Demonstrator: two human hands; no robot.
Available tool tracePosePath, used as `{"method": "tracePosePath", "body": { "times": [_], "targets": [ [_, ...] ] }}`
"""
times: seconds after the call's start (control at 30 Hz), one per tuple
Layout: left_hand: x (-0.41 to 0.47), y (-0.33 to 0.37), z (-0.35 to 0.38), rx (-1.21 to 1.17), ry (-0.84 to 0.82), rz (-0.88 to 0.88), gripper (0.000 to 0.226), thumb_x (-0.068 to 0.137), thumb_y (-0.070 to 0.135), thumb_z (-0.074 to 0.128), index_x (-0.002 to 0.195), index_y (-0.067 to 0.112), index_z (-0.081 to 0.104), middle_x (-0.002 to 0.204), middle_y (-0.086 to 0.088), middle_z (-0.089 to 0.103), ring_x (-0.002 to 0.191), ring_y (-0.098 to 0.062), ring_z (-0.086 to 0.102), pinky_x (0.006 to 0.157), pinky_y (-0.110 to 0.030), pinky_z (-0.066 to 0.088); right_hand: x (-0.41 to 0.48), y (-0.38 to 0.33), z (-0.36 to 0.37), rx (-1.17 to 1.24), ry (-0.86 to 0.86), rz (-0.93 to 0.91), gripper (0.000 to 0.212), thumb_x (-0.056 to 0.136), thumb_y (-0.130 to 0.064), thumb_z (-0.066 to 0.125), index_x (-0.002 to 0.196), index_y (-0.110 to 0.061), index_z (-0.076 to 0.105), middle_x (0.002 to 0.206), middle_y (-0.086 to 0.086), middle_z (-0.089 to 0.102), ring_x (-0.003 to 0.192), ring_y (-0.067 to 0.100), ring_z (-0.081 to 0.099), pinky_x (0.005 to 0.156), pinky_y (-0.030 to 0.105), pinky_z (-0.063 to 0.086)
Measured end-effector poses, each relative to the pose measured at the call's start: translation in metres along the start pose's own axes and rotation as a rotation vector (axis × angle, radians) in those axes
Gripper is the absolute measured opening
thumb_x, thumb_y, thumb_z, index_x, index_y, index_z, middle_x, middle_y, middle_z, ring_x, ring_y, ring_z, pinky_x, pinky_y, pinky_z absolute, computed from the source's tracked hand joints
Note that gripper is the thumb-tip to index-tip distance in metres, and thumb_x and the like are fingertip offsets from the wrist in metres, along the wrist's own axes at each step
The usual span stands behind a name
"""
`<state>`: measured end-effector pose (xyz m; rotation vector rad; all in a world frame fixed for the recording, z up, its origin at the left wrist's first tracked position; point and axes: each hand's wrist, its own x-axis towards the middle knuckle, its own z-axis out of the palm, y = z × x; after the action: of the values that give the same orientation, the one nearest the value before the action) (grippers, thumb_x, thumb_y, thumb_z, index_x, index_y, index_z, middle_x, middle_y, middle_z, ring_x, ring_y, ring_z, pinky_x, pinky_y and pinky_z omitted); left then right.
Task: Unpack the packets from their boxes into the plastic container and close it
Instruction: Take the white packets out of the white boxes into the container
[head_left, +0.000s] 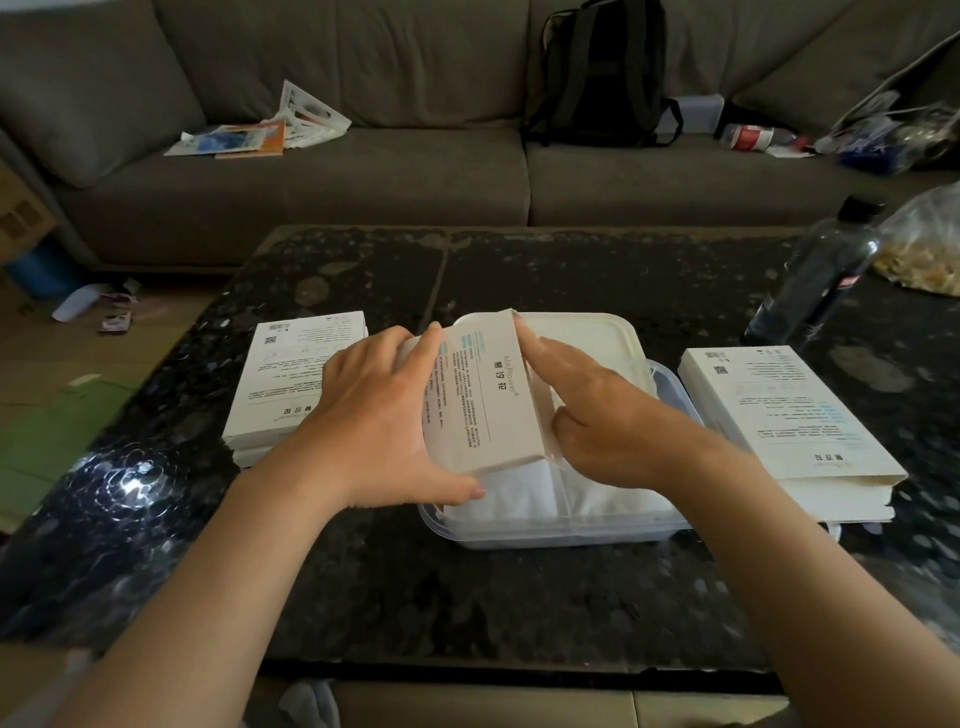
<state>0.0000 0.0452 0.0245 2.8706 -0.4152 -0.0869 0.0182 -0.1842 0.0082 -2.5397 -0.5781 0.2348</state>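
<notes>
Two hands hold one white box (480, 395) tilted over the plastic container (670, 410) in the middle of the tabletop (363, 582). The left hand (379, 421) has its grip clamped along the box's left edge, thumb underneath; the right hand (597, 410) presses its right side, index finger stretched along it, other fingers curled. Thin card like this looks light and fairly stiff but crushable, so the long edges are probably the best hold. White packets (524, 493) already lie in the container directly beneath.
</notes>
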Motion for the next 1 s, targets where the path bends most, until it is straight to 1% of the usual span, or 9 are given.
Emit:
{"method": "tracePosePath", "body": {
  "times": [0.07, 0.17, 0.27, 0.33, 0.43, 0.5, 0.6, 0.7, 1.0],
  "targets": [
    [0.000, -0.001, -0.002, -0.005, 0.006, -0.003, 0.143, 0.052, 0.082, 0.074, 0.156, 0.031, -0.010, 0.150, 0.012, 0.008, 0.143, -0.016, 0.007, 0.120, -0.041, 0.011, -0.001, 0.000, -0.003, 0.028, 0.020, 0.050, 0.091, 0.101, -0.006, 0.051, 0.158, -0.043, -0.009, 0.158, -0.009, 0.029, 0.145, 0.016, 0.031, 0.112, 0.031, 0.035],
    [-0.002, 0.000, -0.002, -0.017, -0.003, 0.009, 0.142, 0.052, 0.079, 0.076, 0.155, 0.033, -0.011, 0.147, 0.015, 0.008, 0.141, -0.015, 0.007, 0.120, -0.040, 0.012, 0.000, 0.003, -0.005, 0.077, 0.035, 0.078, 0.090, 0.100, -0.004, 0.052, 0.158, -0.047, -0.003, 0.157, -0.015, 0.030, 0.145, 0.014, 0.031, 0.101, 0.024, 0.035],
    [-0.002, 0.004, 0.000, -0.010, 0.001, 0.031, 0.142, 0.052, 0.079, 0.076, 0.155, 0.033, -0.010, 0.146, 0.015, 0.009, 0.139, -0.014, 0.008, 0.120, -0.039, 0.014, 0.002, 0.002, -0.003, 0.120, 0.059, 0.092, 0.084, 0.099, -0.003, 0.052, 0.159, -0.044, 0.010, 0.155, -0.015, 0.035, 0.144, 0.012, 0.033, 0.097, 0.022, 0.035],
    [-0.001, 0.005, 0.000, -0.001, 0.000, 0.032, 0.141, 0.053, 0.079, 0.076, 0.155, 0.032, -0.010, 0.147, 0.014, 0.009, 0.140, -0.014, 0.008, 0.120, -0.039, 0.013, 0.001, 0.001, -0.004, 0.148, 0.161, 0.108, 0.075, 0.098, -0.003, 0.053, 0.158, -0.039, 0.025, 0.152, -0.013, 0.041, 0.141, 0.012, 0.038, 0.096, 0.023, 0.039],
    [-0.002, 0.005, -0.001, -0.014, -0.005, 0.013, 0.141, 0.054, 0.079, 0.077, 0.155, 0.032, -0.010, 0.149, 0.013, 0.008, 0.141, -0.015, 0.007, 0.120, -0.040, 0.013, -0.001, -0.003, -0.007, 0.191, 0.346, 0.101, 0.054, 0.094, -0.002, 0.055, 0.138, -0.034, 0.056, 0.142, -0.012, 0.051, 0.133, 0.012, 0.048, 0.086, 0.020, 0.045],
    [-0.002, 0.004, -0.001, -0.016, -0.010, 0.010, 0.142, 0.053, 0.079, 0.076, 0.155, 0.032, -0.010, 0.149, 0.014, 0.008, 0.141, -0.015, 0.007, 0.120, -0.040, 0.014, -0.003, -0.006, -0.007, 0.193, 0.345, 0.091, 0.051, 0.095, -0.003, 0.054, 0.131, -0.038, 0.062, 0.146, -0.012, 0.048, 0.137, 0.014, 0.044, 0.091, 0.023, 0.047],
    [-0.002, 0.002, 0.002, -0.005, -0.014, 0.023, 0.143, 0.050, 0.082, 0.073, 0.155, 0.033, -0.011, 0.147, 0.015, 0.008, 0.141, -0.015, 0.008, 0.120, -0.040, 0.014, -0.006, -0.011, -0.010, 0.169, 0.265, 0.110, 0.054, 0.100, -0.004, 0.050, 0.136, -0.043, 0.058, 0.159, -0.013, 0.034, 0.146, 0.018, 0.033, 0.107, 0.034, 0.044],
    [-0.001, 0.003, 0.003, -0.001, -0.010, 0.033, 0.142, 0.050, 0.083, 0.073, 0.155, 0.033, -0.011, 0.147, 0.014, 0.009, 0.140, -0.014, 0.009, 0.120, -0.040, 0.014, -0.006, -0.013, -0.010, 0.167, 0.196, 0.113, 0.060, 0.102, -0.005, 0.047, 0.146, -0.046, 0.045, 0.163, -0.013, 0.026, 0.151, 0.020, 0.025, 0.113, 0.038, 0.038],
    [0.000, 0.004, 0.001, -0.001, -0.005, 0.023, 0.142, 0.052, 0.080, 0.076, 0.155, 0.033, -0.011, 0.150, 0.013, 0.007, 0.142, -0.015, 0.007, 0.120, -0.042, 0.014, 0.000, 0.001, -0.005, 0.282, 0.185, 0.091, 0.078, 0.098, -0.002, 0.051, 0.152, -0.053, 0.029, 0.160, -0.015, 0.032, 0.149, 0.014, 0.029, 0.106, 0.035, 0.044]
  ]
}}
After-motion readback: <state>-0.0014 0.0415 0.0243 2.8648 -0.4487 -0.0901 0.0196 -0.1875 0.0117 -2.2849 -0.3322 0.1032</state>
